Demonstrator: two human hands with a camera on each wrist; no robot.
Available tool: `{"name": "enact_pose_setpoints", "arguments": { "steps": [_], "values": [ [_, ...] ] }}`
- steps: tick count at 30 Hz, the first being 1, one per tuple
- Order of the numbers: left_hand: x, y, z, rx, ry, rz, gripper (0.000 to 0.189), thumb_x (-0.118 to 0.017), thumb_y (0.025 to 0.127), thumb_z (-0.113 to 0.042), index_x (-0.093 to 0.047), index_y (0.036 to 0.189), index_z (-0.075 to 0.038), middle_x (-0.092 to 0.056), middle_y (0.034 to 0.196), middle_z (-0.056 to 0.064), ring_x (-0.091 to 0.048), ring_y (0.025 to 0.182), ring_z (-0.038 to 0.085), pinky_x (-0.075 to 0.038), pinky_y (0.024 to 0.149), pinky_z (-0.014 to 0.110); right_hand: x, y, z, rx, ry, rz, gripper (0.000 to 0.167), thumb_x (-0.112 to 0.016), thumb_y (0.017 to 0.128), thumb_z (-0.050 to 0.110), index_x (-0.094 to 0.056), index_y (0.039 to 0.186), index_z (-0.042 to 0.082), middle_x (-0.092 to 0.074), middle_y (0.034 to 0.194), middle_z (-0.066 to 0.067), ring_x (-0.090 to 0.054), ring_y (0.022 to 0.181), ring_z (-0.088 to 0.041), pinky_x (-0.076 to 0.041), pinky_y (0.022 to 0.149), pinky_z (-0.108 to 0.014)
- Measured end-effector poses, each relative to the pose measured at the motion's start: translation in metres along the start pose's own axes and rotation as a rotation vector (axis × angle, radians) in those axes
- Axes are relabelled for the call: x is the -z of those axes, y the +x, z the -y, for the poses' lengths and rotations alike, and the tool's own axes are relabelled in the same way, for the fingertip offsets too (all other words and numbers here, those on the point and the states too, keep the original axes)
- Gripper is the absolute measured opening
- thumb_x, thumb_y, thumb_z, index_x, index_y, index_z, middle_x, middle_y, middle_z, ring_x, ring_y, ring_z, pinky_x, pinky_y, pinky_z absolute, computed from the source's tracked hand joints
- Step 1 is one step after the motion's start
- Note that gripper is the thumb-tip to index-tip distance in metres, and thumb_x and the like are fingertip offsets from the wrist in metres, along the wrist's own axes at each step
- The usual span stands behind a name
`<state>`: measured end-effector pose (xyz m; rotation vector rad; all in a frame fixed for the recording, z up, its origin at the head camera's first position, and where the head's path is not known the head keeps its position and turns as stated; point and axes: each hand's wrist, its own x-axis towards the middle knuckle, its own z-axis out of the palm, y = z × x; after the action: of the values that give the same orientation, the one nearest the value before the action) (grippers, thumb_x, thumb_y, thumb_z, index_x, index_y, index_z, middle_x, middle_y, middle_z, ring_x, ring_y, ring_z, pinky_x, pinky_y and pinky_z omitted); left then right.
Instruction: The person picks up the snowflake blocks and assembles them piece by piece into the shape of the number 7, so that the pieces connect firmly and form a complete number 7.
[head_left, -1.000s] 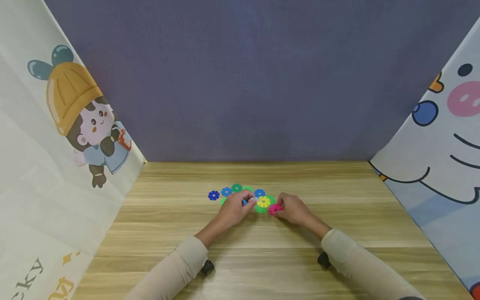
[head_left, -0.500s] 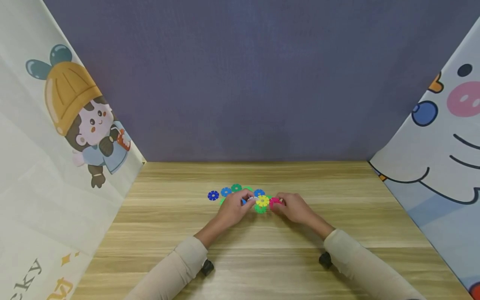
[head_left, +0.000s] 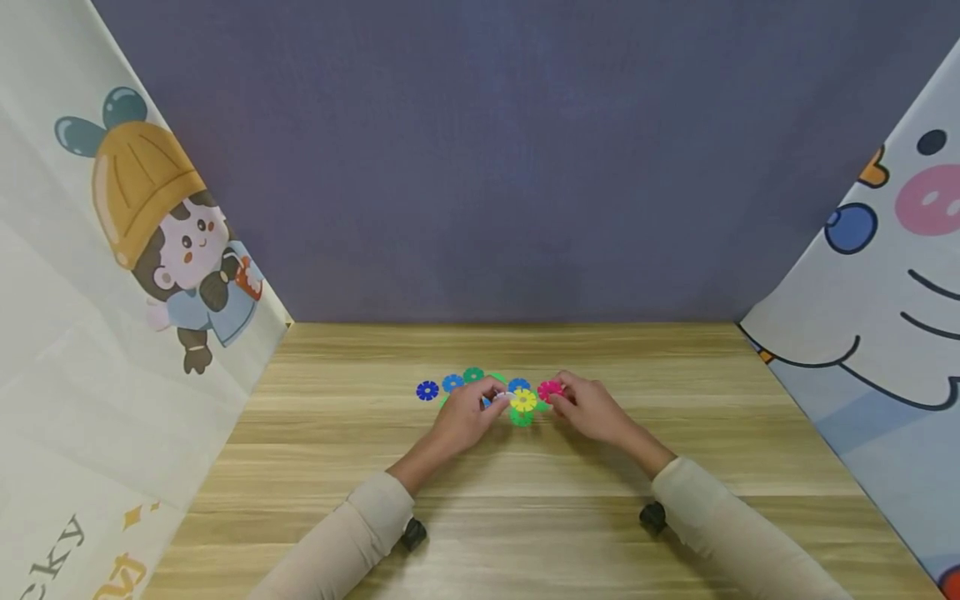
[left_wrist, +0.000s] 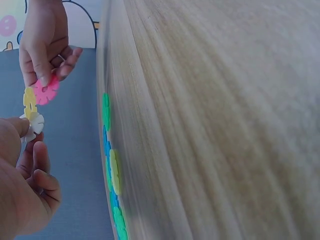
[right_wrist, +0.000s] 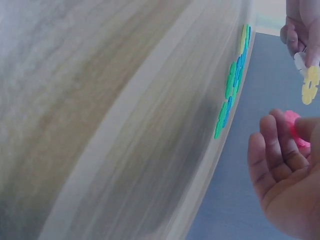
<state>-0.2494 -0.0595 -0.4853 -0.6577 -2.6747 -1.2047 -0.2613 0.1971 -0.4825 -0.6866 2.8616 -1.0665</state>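
Our right hand [head_left: 592, 410] pinches a pink, round, notched plastic disc [head_left: 550, 391]; our left hand [head_left: 467, 414] pinches a white notched plastic disc [left_wrist: 37, 121], with a yellow notched plastic disc [head_left: 524, 401] seemingly joined at its right. All three are above the wood-grain table [head_left: 480, 517]. The pink disc lies just right of the yellow one, a narrow gap between them, nearer our right hand.

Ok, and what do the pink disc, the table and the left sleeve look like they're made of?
Pink disc: probably plastic, judging by its even, bright colour and neatly notched edge.
Table: wood or wood-look laminate, with long grain streaks and a faint sheen; the pictures don't settle which.
Left sleeve: woven cloth, most likely, matte with soft folds; the fibre isn't clear.
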Motion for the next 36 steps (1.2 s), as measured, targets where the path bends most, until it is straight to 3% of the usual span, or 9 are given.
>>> {"name": "enact_pose_setpoints", "arguments": {
  "steps": [6,12,17,23,31,36],
  "values": [
    [0.0019,-0.0004,-0.0011,0.0,-0.008,0.003,0.011,-0.065,0.1,-0.028,-0.07,0.102,-0.019,-0.069,0.085,-0.007,-0.054,0.068,0.004,-0.047,0.062,0.02,0.0032,-0.0017,0.0055,-0.004,0.067,-0.006,0.01,-0.056,0.106,0.024,-0.062,0.099,0.018,-0.068,0.074,-0.011,-0.052,0.054,-0.008,-0.045,0.048,-0.024],
    [0.0024,-0.0004,-0.0004,0.006,-0.008,0.009,0.011,-0.066,0.1,-0.029,-0.07,0.103,-0.019,-0.07,0.086,-0.006,-0.053,0.066,0.004,-0.046,0.06,0.02,0.0045,-0.0025,0.0067,0.009,0.08,-0.036,0.011,-0.059,0.104,0.025,-0.065,0.099,0.018,-0.073,0.088,-0.011,-0.058,0.065,-0.01,-0.048,0.053,-0.025],
    [0.0019,-0.0006,0.0015,0.005,0.007,-0.002,0.012,-0.066,0.1,-0.029,-0.071,0.103,-0.019,-0.071,0.086,-0.007,-0.053,0.065,0.003,-0.046,0.059,0.02,0.0029,-0.0028,0.0052,0.034,0.081,-0.046,0.007,-0.061,0.103,0.023,-0.066,0.101,0.018,-0.072,0.086,-0.008,-0.059,0.067,-0.012,-0.05,0.055,-0.025],
    [0.002,-0.0006,0.002,-0.011,0.013,-0.017,0.011,-0.066,0.099,-0.03,-0.07,0.103,-0.02,-0.071,0.085,-0.007,-0.054,0.066,0.003,-0.047,0.06,0.02,0.0013,-0.0028,0.0045,0.087,0.113,-0.04,0.008,-0.063,0.102,0.021,-0.068,0.107,0.017,-0.072,0.084,0.001,-0.067,0.073,-0.024,-0.052,0.059,-0.025],
    [0.0018,0.0002,0.0004,-0.029,0.011,-0.022,0.012,-0.067,0.099,-0.029,-0.071,0.102,-0.018,-0.071,0.084,-0.006,-0.055,0.068,0.004,-0.048,0.061,0.02,-0.0002,-0.0027,0.0047,0.116,0.151,-0.015,0.009,-0.064,0.101,0.017,-0.069,0.108,0.016,-0.075,0.087,-0.01,-0.069,0.073,-0.025,-0.054,0.058,-0.025],
    [0.0017,0.0006,-0.0017,-0.045,0.018,-0.036,0.011,-0.068,0.099,-0.027,-0.071,0.1,-0.017,-0.071,0.083,-0.006,-0.056,0.069,0.003,-0.048,0.062,0.019,-0.0028,-0.0029,0.0043,0.127,0.144,-0.021,0.008,-0.065,0.1,0.014,-0.069,0.107,0.014,-0.075,0.084,-0.007,-0.072,0.074,-0.03,-0.057,0.06,-0.025]
  ]
}}
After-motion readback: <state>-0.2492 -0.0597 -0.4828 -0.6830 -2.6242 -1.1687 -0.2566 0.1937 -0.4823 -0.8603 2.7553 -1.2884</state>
